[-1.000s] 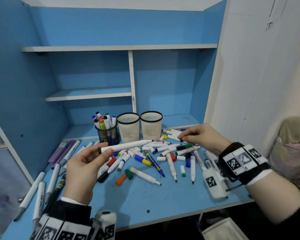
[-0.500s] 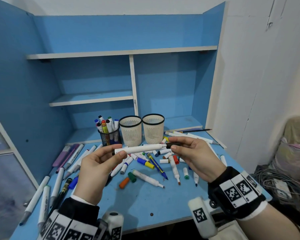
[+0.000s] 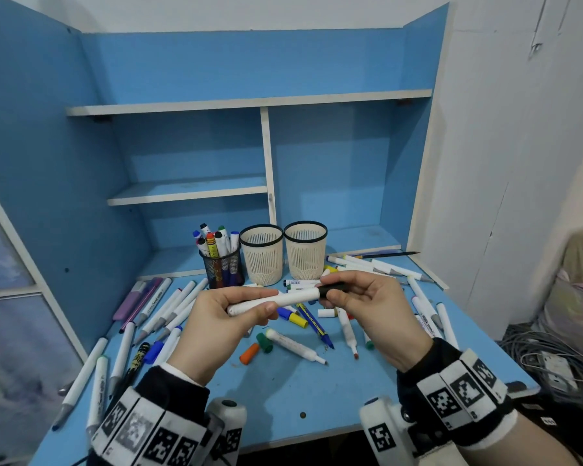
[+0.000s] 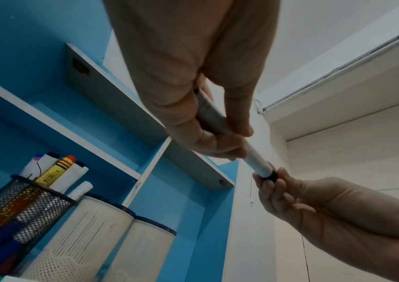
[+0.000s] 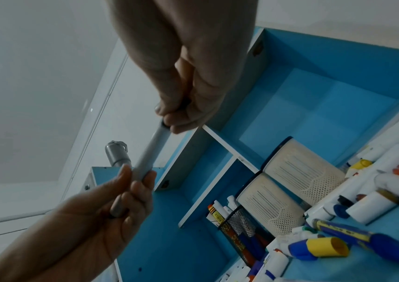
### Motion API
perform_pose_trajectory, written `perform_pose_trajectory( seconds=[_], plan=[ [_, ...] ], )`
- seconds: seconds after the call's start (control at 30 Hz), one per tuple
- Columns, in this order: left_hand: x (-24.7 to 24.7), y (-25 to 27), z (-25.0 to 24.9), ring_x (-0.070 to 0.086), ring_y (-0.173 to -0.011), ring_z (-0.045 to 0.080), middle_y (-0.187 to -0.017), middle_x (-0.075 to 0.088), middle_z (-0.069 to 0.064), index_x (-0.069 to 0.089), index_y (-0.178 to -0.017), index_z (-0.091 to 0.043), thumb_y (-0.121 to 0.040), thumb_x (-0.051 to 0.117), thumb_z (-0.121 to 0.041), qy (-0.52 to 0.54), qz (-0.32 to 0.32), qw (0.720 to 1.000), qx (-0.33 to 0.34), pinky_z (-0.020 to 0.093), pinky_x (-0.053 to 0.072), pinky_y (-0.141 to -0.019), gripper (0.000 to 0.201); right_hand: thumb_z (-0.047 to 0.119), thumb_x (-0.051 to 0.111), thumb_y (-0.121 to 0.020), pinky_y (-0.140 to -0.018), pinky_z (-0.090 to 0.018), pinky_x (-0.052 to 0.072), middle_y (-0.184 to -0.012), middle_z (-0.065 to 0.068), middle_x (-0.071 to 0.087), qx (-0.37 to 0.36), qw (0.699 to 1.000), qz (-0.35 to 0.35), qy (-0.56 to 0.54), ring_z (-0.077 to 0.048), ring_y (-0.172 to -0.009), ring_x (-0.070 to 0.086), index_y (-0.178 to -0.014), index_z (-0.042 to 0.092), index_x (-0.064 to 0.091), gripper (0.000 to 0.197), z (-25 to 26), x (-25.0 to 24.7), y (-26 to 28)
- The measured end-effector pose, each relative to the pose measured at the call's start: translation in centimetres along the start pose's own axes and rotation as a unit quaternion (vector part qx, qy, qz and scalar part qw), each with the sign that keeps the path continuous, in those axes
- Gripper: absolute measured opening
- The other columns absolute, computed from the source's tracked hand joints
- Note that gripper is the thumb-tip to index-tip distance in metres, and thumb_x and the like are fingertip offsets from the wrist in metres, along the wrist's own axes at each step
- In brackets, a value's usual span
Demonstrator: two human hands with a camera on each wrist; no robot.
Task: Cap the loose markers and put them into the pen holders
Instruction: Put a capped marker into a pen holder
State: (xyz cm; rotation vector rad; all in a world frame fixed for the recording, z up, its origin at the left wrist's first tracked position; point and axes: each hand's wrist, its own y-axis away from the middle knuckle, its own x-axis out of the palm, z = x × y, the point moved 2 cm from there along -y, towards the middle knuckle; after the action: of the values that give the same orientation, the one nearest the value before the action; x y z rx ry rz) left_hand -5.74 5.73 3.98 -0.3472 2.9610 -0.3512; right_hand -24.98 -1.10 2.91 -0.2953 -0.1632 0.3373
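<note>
My left hand point(image 3: 246, 306) grips a white marker point(image 3: 292, 299) by its left end and holds it level above the desk. My right hand point(image 3: 342, 292) pinches a black cap point(image 3: 332, 289) that sits against the marker's right end. The left wrist view shows the white marker point(image 4: 257, 161) meeting the black cap point(image 4: 271, 175) between the fingers. In the right wrist view the marker point(image 5: 149, 152) runs between both hands. Two cream pen holders point(image 3: 261, 253) point(image 3: 305, 248) and a black mesh holder point(image 3: 223, 267) with several markers stand behind. Loose markers and caps litter the blue desk point(image 3: 300, 391).
A row of long white markers point(image 3: 122, 348) lies at the desk's left edge, and more lie at the right point(image 3: 428, 307). Orange point(image 3: 249, 354) and green point(image 3: 264, 342) caps lie in the middle. Blue shelves rise behind the holders. Cables lie on the floor at the right.
My right hand left the pile with a black cap and brought it to the marker's right end. Both hands moved nearer to me, and the cap now sits against the marker.
</note>
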Motion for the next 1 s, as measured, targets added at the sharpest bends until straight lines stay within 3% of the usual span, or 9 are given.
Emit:
perform_pose_trajectory(
  seconds=[0.1,0.27,0.4,0.5,0.7,0.8,0.87,0.93,1.0],
  plan=[
    [0.2,-0.4,0.2,0.066,-0.064,0.018,-0.075,0.073,0.013,0.074,-0.085,-0.013,-0.082,0.066,-0.002,0.014,-0.003,1.0,-0.021,0.028,0.054,-0.064,0.013,-0.016,0.058,-0.081,-0.067,-0.017,0.054,-0.076,0.0,0.074,-0.029,0.999,-0.033,-0.01,-0.013,-0.071,0.069,-0.083,0.01,0.069,0.029,-0.1,0.4,-0.2],
    [0.4,-0.6,1.1,0.054,-0.048,0.014,-0.061,0.064,0.012,0.069,-0.08,0.0,-0.084,0.061,-0.006,0.117,0.003,0.989,-0.092,0.019,0.045,-0.045,0.012,-0.021,0.054,-0.08,-0.074,-0.021,0.054,-0.076,0.003,0.073,-0.08,0.996,-0.029,-0.011,-0.011,-0.077,0.067,-0.08,0.013,0.068,0.037,0.1,1.4,-0.3],
    [0.4,-0.2,2.1,0.047,-0.044,0.011,-0.055,0.056,0.006,0.066,-0.076,-0.001,-0.077,0.062,-0.02,0.146,0.025,0.981,-0.128,0.019,0.036,-0.042,0.02,-0.022,0.054,-0.079,-0.074,-0.017,0.053,-0.076,0.003,0.073,-0.084,0.996,0.002,-0.01,-0.008,-0.079,0.068,-0.081,0.013,0.069,0.039,0.4,1.6,-0.7],
    [0.0,-0.3,2.5,0.05,-0.045,0.011,-0.056,0.057,0.007,0.065,-0.08,0.001,-0.083,0.058,-0.014,0.145,0.031,0.98,-0.132,0.018,0.041,-0.045,0.017,-0.021,0.057,-0.078,-0.075,-0.019,0.053,-0.079,0.001,0.074,-0.07,0.997,0.028,0.031,-0.011,-0.08,0.069,-0.081,0.013,0.071,0.037,0.4,1.7,-0.9],
    [-2.7,-2.4,1.1,0.052,-0.067,0.022,-0.074,0.069,0.014,0.072,-0.083,-0.007,-0.079,0.059,-0.022,0.073,0.024,0.992,-0.101,0.026,0.044,-0.059,0.02,-0.015,0.063,-0.077,-0.08,-0.026,0.056,-0.083,0.0,0.075,-0.022,0.997,0.04,0.056,-0.014,-0.08,0.069,-0.083,0.019,0.073,0.036,0.0,1.3,-1.8],
    [-4.9,-4.1,-0.2,0.052,-0.056,0.014,-0.07,0.068,0.013,0.071,-0.081,-0.006,-0.077,0.069,-0.016,-0.006,-0.013,0.997,-0.07,0.018,0.043,-0.05,0.011,-0.013,0.065,-0.077,-0.074,-0.018,0.054,-0.086,0.003,0.074,-0.011,0.996,0.043,0.078,-0.006,-0.078,0.068,-0.093,0.018,0.07,0.035,-0.6,1.8,-2.2],
    [-6.4,-5.3,-1.1,0.057,-0.05,0.008,-0.067,0.067,0.01,0.068,-0.084,-0.003,-0.078,0.071,-0.006,-0.052,-0.057,0.997,-0.031,0.014,0.046,-0.048,0.008,-0.011,0.065,-0.08,-0.077,-0.019,0.054,-0.089,-0.001,0.072,-0.002,0.99,0.055,0.127,-0.005,-0.078,0.067,-0.098,0.021,0.068,0.036,-1.3,2.0,-2.6],
    [-8.1,-6.6,-1.8,0.063,-0.059,0.014,-0.075,0.068,0.014,0.066,-0.082,-0.006,-0.075,0.074,-0.002,-0.086,-0.1,0.991,0.006,0.019,0.053,-0.058,0.011,-0.005,0.064,-0.082,-0.079,-0.018,0.053,-0.091,-0.006,0.071,0.034,0.976,0.088,0.194,-0.009,-0.079,0.065,-0.098,0.021,0.068,0.031,-2.2,2.1,-3.2],
    [-9.7,-8.1,-2.2,0.066,-0.069,0.023,-0.078,0.07,0.017,0.065,-0.08,-0.009,-0.071,0.078,-0.001,-0.138,-0.137,0.981,0.03,0.029,0.055,-0.072,0.018,0.005,0.066,-0.084,-0.077,-0.012,0.05,-0.094,-0.003,0.072,0.079,0.932,0.152,0.321,-0.006,-0.081,0.064,-0.099,0.017,0.072,0.021,-3.3,2.2,-3.7]
  ],
)
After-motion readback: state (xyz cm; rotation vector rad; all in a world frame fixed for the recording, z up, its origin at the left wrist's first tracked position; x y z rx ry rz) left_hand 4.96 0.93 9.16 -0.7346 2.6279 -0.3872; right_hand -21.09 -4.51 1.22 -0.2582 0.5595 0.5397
